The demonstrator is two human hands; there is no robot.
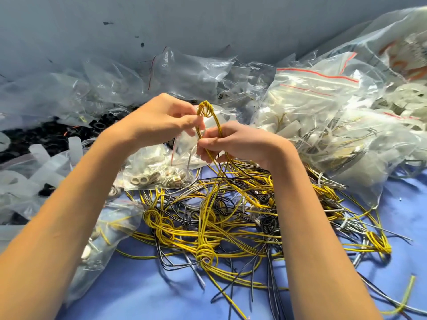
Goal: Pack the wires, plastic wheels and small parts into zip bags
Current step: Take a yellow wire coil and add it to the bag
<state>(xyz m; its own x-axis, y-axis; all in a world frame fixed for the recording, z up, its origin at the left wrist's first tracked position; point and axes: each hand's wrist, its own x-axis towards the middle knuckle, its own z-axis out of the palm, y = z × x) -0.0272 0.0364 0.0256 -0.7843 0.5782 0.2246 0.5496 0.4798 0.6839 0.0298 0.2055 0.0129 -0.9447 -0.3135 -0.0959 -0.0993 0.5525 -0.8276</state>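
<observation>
A bundle of yellow wires is raised above the table, looped into a knot at its top. My left hand pinches the knot from the left. Just below, my right hand grips the bundle's strands, and their loose ends trail down into a tangled pile of yellow, black and grey wires on the blue table. A zip bag of small parts lies behind the pile. Another clear bag with parts lies partly under my left forearm.
Heaps of clear zip bags with white plastic pieces fill the right and back. Black ring parts and translucent tubes lie at the left. A grey wall stands behind.
</observation>
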